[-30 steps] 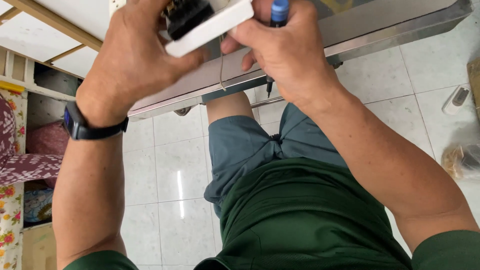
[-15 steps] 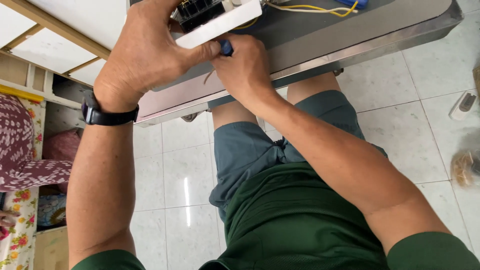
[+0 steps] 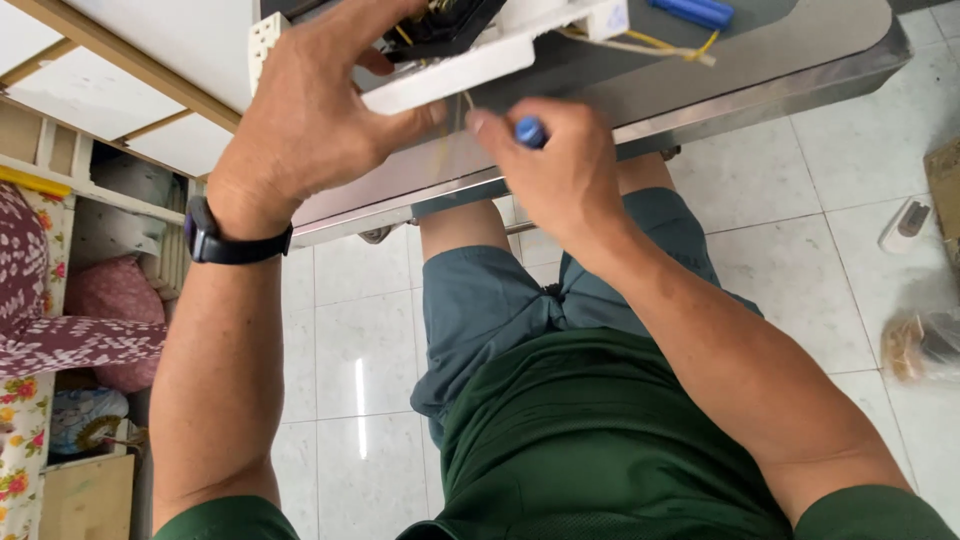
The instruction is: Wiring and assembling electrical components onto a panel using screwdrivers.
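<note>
**Two hands on a white plastic unit over the steel worktop**

Two hands at work, seen from above. Left hand (image 3: 320, 120) is clamped round a white rectangular plastic casing (image 3: 470, 55), thumb pressed to its near long edge, fingers wrapped over the top; a black insert w/ bits of yellow wire sits inside it, partly hidden by the fingers. Black wristwatch (image 3: 232, 243) on the left wrist.

Right hand (image 3: 560, 170) is curled shut round a small tool w/ a blue handle (image 3: 530, 131); only the handle end shows betw. thumb and forefinger, tip hidden, so can't tell what kind of tool. Forefinger points toward the left thumb, just beside the casing's lower edge; can't tell if tool touches it.

Casing is held above the grey stainless-steel worktop (image 3: 780, 60), near its front edge, not resting flat. Thin yellow wires (image 3: 670, 45) trail from the casing's right end across the worktop. Blue cylindrical object (image 3: 692, 12) lies further back on the worktop, apart from both hands.

Below: person seated, dark green shirt, grey-teal shorts, knees under the worktop edge. White tiled floor (image 3: 820, 160) around. At right on the floor, a small white remote-like item (image 3: 905, 222) and a clear plastic bag (image 3: 925, 345). At left, wooden frame w/ white panels, floral fabric and pink cushion.
</note>
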